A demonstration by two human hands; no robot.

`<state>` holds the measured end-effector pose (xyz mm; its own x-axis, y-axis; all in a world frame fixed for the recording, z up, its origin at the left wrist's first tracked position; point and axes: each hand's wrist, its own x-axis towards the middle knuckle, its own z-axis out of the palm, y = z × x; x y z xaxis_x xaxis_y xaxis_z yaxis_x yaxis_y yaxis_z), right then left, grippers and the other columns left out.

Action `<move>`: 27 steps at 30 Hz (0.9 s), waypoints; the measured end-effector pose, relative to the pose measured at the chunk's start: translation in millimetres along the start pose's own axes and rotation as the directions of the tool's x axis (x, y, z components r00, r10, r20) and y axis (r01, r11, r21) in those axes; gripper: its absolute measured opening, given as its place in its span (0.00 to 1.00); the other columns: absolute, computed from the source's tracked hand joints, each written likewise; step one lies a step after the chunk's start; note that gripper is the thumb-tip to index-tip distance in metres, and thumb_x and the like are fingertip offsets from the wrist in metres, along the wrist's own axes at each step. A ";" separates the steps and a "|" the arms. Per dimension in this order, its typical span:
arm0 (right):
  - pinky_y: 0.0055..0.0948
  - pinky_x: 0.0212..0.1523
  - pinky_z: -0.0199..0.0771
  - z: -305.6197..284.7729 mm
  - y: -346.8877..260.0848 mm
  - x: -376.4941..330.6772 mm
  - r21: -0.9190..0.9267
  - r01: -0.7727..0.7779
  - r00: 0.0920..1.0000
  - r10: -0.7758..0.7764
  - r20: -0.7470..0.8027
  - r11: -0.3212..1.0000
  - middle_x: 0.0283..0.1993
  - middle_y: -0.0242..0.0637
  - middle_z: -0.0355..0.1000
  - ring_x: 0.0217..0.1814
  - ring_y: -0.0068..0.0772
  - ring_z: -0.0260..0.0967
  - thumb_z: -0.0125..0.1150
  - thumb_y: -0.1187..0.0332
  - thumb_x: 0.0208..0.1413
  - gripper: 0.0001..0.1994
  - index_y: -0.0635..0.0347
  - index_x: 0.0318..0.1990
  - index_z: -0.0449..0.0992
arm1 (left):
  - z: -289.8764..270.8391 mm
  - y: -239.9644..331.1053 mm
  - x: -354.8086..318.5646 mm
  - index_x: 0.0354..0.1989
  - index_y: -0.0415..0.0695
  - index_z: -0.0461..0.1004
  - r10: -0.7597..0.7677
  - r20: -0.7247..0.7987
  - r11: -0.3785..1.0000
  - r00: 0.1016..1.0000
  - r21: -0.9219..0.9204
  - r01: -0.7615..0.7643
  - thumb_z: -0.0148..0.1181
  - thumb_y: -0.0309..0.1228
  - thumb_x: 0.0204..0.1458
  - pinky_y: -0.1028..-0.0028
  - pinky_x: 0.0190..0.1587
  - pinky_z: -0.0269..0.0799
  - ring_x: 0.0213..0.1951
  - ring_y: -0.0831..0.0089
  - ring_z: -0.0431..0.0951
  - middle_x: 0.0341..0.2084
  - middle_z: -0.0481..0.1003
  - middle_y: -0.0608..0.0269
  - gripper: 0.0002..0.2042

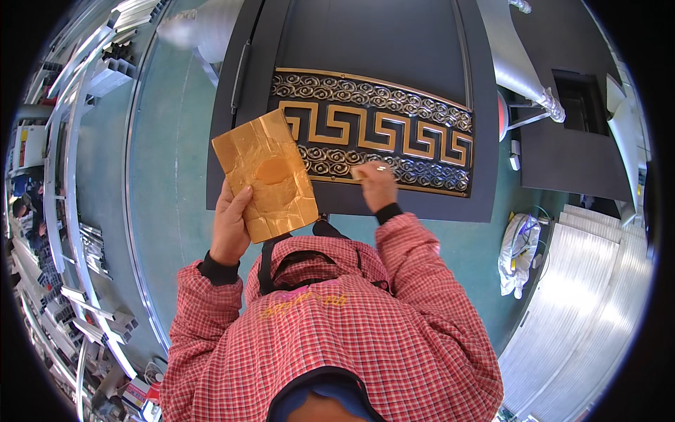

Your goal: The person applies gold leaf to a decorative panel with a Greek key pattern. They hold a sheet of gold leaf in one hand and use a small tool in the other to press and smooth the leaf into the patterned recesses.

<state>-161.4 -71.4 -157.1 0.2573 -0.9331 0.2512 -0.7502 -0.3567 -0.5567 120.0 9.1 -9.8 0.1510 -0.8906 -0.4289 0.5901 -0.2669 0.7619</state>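
My left hand (231, 224) grips the lower left edge of a flat board wrapped in creased gold foil (287, 204), thumb on top. In the middle of the foil lies a blob of orange-gold paint (275, 169). In front of me is a dark grey door panel (373, 35) with a raised band of gold key pattern (327, 125). Rows of scrolls (330, 160) run above and below the key pattern. My right hand (380, 188) is closed on a small tan pad (359, 171), at the lower scroll row. The pad's exact kind is hard to make out.
Wrapped supports (520, 63) flank the panel. Another dark panel with a cut-out (576, 151) stands to the right, with pale ribbed sheets (569, 309) nearer me. A silvery plastic bag (519, 254) lies on the green floor. Metal racks (67, 176) line the left.
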 end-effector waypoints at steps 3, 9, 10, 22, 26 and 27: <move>0.37 0.45 0.69 -57.2 60.0 -17.1 -0.179 -0.160 0.986 0.164 0.007 0.971 0.35 0.35 0.74 0.43 0.40 0.68 0.56 0.76 0.48 0.08 0.51 0.33 0.78 | 8.1 -13.0 -3.0 0.62 0.41 0.53 -0.025 0.011 0.999 1.000 -0.043 0.026 0.43 0.23 0.61 0.68 0.53 0.73 0.53 0.66 0.72 0.55 0.66 0.55 0.20; 0.30 0.40 0.73 -132.8 15.4 12.1 0.103 -0.281 0.948 0.292 -0.122 0.954 0.38 0.39 0.75 0.39 0.35 0.73 0.66 0.76 0.45 0.13 0.61 0.41 0.77 | 37.4 -35.5 -3.0 0.62 0.40 0.54 -0.073 0.091 0.992 0.993 -0.097 0.082 0.43 0.23 0.61 0.68 0.53 0.72 0.53 0.66 0.72 0.55 0.66 0.55 0.20; 0.29 0.40 0.73 -141.6 -12.9 21.7 0.160 -0.219 0.961 0.241 -0.133 0.963 0.38 0.39 0.75 0.38 0.34 0.73 0.66 0.76 0.45 0.14 0.61 0.42 0.77 | 40.8 -38.6 -2.6 0.62 0.40 0.53 -0.080 0.101 0.991 0.992 -0.098 0.090 0.43 0.23 0.61 0.68 0.53 0.73 0.53 0.67 0.72 0.55 0.66 0.55 0.20; 0.33 0.38 0.72 -146.0 -117.2 40.2 0.069 0.215 0.977 -0.214 -0.016 0.974 0.35 0.34 0.74 0.38 0.39 0.70 0.65 0.79 0.38 0.15 0.56 0.37 0.76 | 57.0 -44.6 -0.3 0.63 0.40 0.53 -0.122 0.220 0.990 0.968 -0.046 0.135 0.42 0.23 0.62 0.68 0.55 0.71 0.55 0.67 0.70 0.56 0.65 0.55 0.20; 0.34 0.39 0.72 -137.9 -125.9 39.2 0.081 0.248 0.969 -0.248 -0.008 0.965 0.37 0.34 0.73 0.38 0.40 0.70 0.63 0.80 0.38 0.14 0.56 0.36 0.75 | 54.6 -46.7 4.1 0.63 0.39 0.54 -0.091 0.218 0.994 0.972 -0.039 0.102 0.43 0.23 0.61 0.69 0.54 0.71 0.53 0.68 0.71 0.55 0.66 0.55 0.21; 0.34 0.39 0.72 -133.9 -124.4 38.6 0.088 0.278 0.960 -0.280 0.009 0.957 0.38 0.35 0.73 0.39 0.40 0.70 0.63 0.81 0.38 0.14 0.56 0.36 0.75 | 53.3 -46.7 5.7 0.63 0.39 0.54 -0.080 0.227 0.995 0.970 -0.032 0.090 0.44 0.23 0.61 0.69 0.54 0.71 0.53 0.68 0.71 0.55 0.66 0.56 0.21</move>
<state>-139.6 -57.0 27.9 0.4623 -0.7963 0.3901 -0.5924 -0.6047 -0.5323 51.1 -3.2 -22.0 -0.0811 -0.9267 -0.3669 0.6267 -0.3336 0.7043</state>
